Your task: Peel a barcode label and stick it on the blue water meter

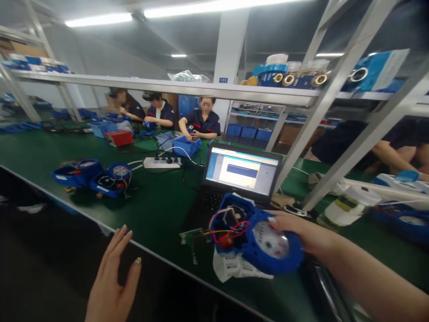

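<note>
My right hand (295, 226) grips a blue water meter (258, 241) by its round dial end, thumb on the clear dial face. The meter's open housing shows coloured wires, and a small green circuit board (194, 238) dangles from them on the left. Beneath the meter are white barcode labels (231, 267). My left hand (114, 277) hovers over the bench's front edge, empty, its fingers stretched and thumb apart. A laptop (239, 174) stands open behind the meter, its lit screen facing me; part of its keyboard is hidden by the meter.
Two more open blue meters (112, 179) sit on the green bench (157, 214) at left, near a white power strip (161, 162). A metal shelf post (321, 129) rises right of the laptop. A clear jar (348, 205) stands at right. Several co-workers (203, 120) sit opposite.
</note>
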A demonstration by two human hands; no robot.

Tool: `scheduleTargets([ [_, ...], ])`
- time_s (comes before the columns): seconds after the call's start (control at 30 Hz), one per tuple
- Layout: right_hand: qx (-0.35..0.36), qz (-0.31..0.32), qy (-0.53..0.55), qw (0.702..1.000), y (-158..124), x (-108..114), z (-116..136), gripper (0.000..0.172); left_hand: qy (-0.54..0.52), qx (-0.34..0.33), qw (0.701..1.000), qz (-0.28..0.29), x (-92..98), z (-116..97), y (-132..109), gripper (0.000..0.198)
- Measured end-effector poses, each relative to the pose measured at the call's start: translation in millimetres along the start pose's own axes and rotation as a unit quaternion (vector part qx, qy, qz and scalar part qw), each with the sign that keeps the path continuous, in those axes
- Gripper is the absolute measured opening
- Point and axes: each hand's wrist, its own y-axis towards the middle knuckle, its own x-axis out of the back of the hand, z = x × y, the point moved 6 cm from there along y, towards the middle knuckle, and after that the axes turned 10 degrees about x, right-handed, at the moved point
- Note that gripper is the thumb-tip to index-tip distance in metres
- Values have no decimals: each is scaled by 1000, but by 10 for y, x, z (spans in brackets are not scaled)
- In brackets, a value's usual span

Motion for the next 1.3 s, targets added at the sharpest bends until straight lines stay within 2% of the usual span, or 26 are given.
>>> scheduleTargets([
  [0.1,-11,118,47,992,898,-568,-117,56,-15,79,997,-11,321,372,-78,46],
  [0.2,-39,197,17,979,1581,-893,-402,55,23,106,994,-25,610,634,-166,46],
  [0.33,-80,272,-12,959,2203,-1101,-753,49,96,40,995,-13,815,691,-150,44],
  [0.43,-107,310,-21,945,2504,-1177,-858,40,118,-15,992,46,779,625,-19,44],
  [0.53,-126,338,-18,933,2718,-1236,-833,43,90,-33,987,131,629,505,161,42],
  [0.63,-136,344,-13,929,2905,-1273,-763,51,39,-16,983,177,465,310,336,34],
  [0.83,-129,263,-39,955,3213,-1289,-734,26,3,-24,978,208,116,-150,503,36],
  [0.9,-107,228,-54,966,3254,-1316,-718,18,3,-27,979,202,47,-207,566,36],
  [1.0,-82,201,-81,973,3245,-1358,-683,12,15,-36,985,167,46,-230,720,35],
  [1.07,-71,190,-105,974,3222,-1362,-654,10,44,-89,982,159,60,-295,809,40],
  [1.1,-64,184,-118,974,3213,-1354,-636,9,64,-132,974,174,47,-348,829,47],
  [1.2,-34,161,-161,973,3203,-1312,-570,9,133,-267,919,260,-59,-485,788,70],
  [1.27,-14,144,-193,971,3207,-1276,-534,9,178,-324,884,288,-108,-508,747,69],
  [1.3,-6,136,-209,968,3208,-1257,-521,9,199,-343,874,281,-112,-504,740,66],
])
